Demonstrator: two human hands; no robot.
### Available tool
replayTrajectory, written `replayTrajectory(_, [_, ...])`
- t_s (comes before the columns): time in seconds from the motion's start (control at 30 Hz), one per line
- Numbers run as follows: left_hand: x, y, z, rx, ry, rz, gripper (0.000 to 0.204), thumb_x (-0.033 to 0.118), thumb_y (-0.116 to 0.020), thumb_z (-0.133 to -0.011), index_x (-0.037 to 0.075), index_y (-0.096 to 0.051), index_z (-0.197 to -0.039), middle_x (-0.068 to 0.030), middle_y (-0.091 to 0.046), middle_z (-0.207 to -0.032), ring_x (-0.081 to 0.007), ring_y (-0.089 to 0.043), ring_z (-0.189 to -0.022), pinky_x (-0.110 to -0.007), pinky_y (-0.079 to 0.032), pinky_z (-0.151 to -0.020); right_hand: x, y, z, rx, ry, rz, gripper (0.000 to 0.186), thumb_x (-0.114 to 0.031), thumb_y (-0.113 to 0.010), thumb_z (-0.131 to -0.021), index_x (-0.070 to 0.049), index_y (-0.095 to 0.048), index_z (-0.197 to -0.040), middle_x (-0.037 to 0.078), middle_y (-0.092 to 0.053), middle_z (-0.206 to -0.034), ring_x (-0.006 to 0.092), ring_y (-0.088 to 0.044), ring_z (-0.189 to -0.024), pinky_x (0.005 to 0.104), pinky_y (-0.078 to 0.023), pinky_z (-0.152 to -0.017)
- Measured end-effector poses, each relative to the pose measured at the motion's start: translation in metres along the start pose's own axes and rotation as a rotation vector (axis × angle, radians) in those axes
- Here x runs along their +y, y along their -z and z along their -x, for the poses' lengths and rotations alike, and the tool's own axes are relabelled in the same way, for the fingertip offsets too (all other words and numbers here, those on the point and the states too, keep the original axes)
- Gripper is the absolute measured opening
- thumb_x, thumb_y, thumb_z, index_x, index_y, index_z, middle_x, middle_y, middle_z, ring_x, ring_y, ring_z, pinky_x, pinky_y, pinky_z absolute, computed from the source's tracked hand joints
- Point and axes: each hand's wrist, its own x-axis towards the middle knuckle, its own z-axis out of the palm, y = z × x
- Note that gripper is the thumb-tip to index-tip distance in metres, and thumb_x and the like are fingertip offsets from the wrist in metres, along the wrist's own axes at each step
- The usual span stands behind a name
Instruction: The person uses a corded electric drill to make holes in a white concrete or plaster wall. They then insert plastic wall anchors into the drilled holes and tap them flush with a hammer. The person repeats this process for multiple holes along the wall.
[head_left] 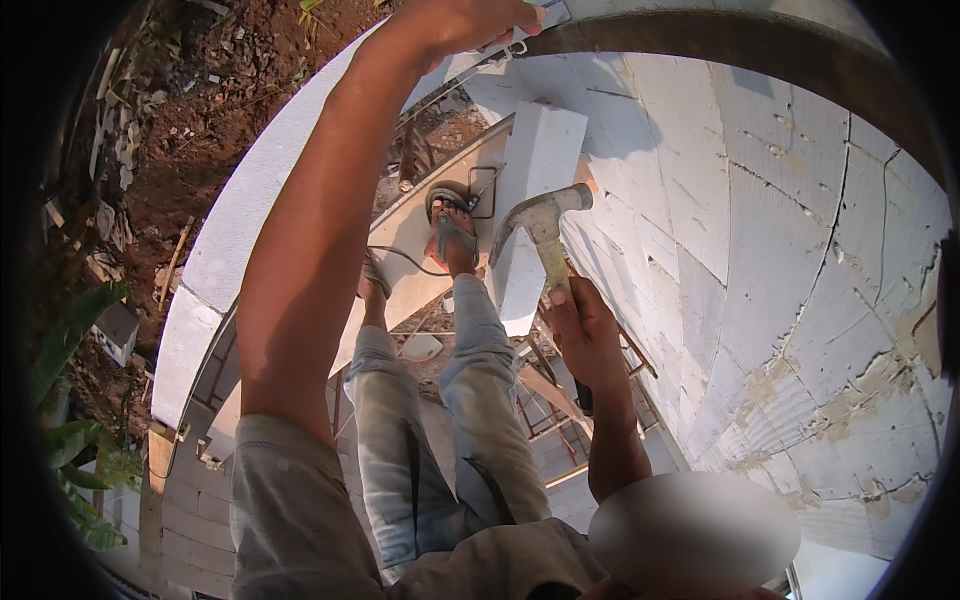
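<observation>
My right hand (pixel 585 335) is closed round the handle of a claw hammer (pixel 545 225), which is held upright in view with its head in front of a loose white block (pixel 530 150). My left arm stretches up to the top of the frame, where my left hand (pixel 470 25) has its fingers closed on a small grey metal piece (pixel 550 14) at the upper edge of the white block wall; what exactly it is I cannot tell. A thin bent wire or clip hangs just under those fingers.
My sandalled feet (pixel 450 225) stand on a plywood board (pixel 405 290) with a black cable, over metal scaffolding. A cracked block wall (pixel 780 250) rises on the right. A white ledge (pixel 240 200) borders a drop to red soil, debris and plants (pixel 70 360) on the left.
</observation>
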Motion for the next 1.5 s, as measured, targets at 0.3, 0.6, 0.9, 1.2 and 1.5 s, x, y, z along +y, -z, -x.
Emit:
replayTrajectory(0.3, [-0.131,-0.002,0.227,-0.254,0.525,0.436,0.026,0.019,-0.062,-0.095,0.009,-0.068,-0.119,0.0013,-0.063,-0.083,-0.0048,-0.054,-0.072,-0.023,-0.045,-0.06,0.146,-0.033,-0.098,0.308,-0.147,0.218,0.042,-0.035,-0.067,-0.086,0.004,-0.064,-0.101,0.011,-0.063,-0.072,0.0188,-0.06,-0.065,0.0364,-0.047,-0.062])
replayTrajectory(0.6, [-0.273,-0.039,0.346,-0.196,0.886,0.38,0.019,0.018,-0.061,-0.094,0.009,-0.065,-0.111,0.0023,-0.062,-0.08,-0.0069,-0.061,-0.072,-0.026,-0.05,-0.061,0.26,-0.052,-0.183,0.471,-0.086,0.573,0.066,-0.036,-0.062,-0.089,-0.007,-0.045,-0.146,0.03,-0.062,-0.121,0.045,-0.06,-0.114,0.048,-0.048,-0.097])
replayTrajectory(0.9, [-0.412,-0.08,0.318,-0.109,0.643,-0.196,0.025,0.02,-0.066,-0.084,0.004,-0.07,-0.102,-0.012,-0.07,-0.08,-0.0272,-0.069,-0.078,-0.039,-0.052,-0.071,0.254,-0.202,-0.111,0.458,0.182,0.497,0.059,-0.024,-0.068,-0.085,-0.004,-0.048,-0.137,0.018,-0.051,-0.135,0.04,-0.05,-0.124,0.0474,-0.044,-0.102])
replayTrajectory(1.2, [-0.521,-0.142,0.213,-0.155,0.511,-0.338,0.027,0.02,-0.067,-0.08,0.006,-0.071,-0.102,-0.0164,-0.073,-0.092,-0.033,-0.07,-0.089,-0.042,-0.053,-0.081,0.342,-0.306,-0.158,0.337,-0.07,0.644,0.084,-0.022,-0.076,-0.078,-0.005,-0.032,-0.147,0.022,-0.05,-0.132,0.0389,-0.05,-0.125,0.0473,-0.039,-0.109])
replayTrajectory(1.5, [-0.528,-0.179,0.159,-0.065,0.567,-0.11,0.023,0.018,-0.068,-0.089,0.003,-0.068,-0.107,-0.006,-0.068,-0.08,-0.0126,-0.065,-0.066,-0.028,-0.055,-0.062,0.357,-0.284,-0.157,0.271,0.14,0.703,0.062,-0.019,-0.072,-0.068,-0.004,-0.048,-0.123,0.017,-0.06,-0.098,0.0334,-0.062,-0.091,0.0435,-0.056,-0.077])
